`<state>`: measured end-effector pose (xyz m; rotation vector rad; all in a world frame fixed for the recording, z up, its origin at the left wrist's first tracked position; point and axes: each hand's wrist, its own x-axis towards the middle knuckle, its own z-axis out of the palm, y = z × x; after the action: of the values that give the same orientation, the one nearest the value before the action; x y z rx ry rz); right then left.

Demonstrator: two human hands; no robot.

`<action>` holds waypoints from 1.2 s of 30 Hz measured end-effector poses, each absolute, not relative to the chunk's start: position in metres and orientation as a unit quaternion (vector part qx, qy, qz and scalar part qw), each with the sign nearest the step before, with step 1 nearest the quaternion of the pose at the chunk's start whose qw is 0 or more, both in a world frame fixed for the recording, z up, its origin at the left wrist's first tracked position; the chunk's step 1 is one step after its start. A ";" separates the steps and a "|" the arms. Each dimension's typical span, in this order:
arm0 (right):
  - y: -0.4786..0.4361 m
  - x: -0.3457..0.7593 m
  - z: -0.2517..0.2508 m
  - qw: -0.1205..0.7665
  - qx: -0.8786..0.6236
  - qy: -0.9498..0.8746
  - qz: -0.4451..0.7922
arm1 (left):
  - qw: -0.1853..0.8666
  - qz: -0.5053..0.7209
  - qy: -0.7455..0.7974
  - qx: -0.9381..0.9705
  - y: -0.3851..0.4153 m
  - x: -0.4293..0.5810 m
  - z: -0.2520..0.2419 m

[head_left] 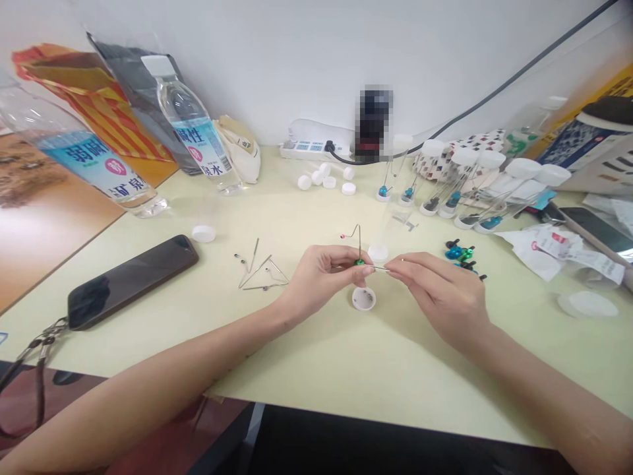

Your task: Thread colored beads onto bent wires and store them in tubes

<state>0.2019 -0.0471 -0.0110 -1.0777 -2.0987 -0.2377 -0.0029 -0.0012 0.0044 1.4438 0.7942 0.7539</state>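
Observation:
My left hand [316, 277] pinches a small green metal part [360, 262] over the middle of the table. A thin bent wire [360, 243] with a pink-red tip rises from that part. Between its fingertips, my right hand [448, 290] grips a thin metal rod [380, 268], whose other end meets the green part; the exact contact is hidden by the left fingers. Just below the hands sits a white cap [364, 309] with tiny pieces inside. Left of my left hand lie several bent wires [255, 269]. Small blue, green and black parts [462, 254] are piled behind my right hand.
Clear tubes with white lids [465, 156] stand at the back right, blue or dark parts inside. Loose white caps [324, 177] lie near a power strip [316, 152]. A phone [133, 284] and water bottles [198, 132] occupy the left; torn packaging [544, 247] lies right.

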 end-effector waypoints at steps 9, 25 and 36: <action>-0.047 0.200 -0.009 0.393 -0.432 -0.811 -0.019 | 0.628 0.347 0.351 0.602 -0.002 -0.001 -0.001; -0.048 0.193 -0.006 0.428 -0.508 -0.689 0.291 | 0.617 0.338 0.348 0.619 0.000 -0.004 0.001; -0.043 0.203 -0.011 0.358 -0.399 -0.843 -0.042 | 0.630 0.346 0.354 0.599 0.001 -0.003 0.002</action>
<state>0.2027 -0.0430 -0.0106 -1.0297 -2.1753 -0.1093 -0.0029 0.0009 0.0018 1.3719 0.8099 0.7933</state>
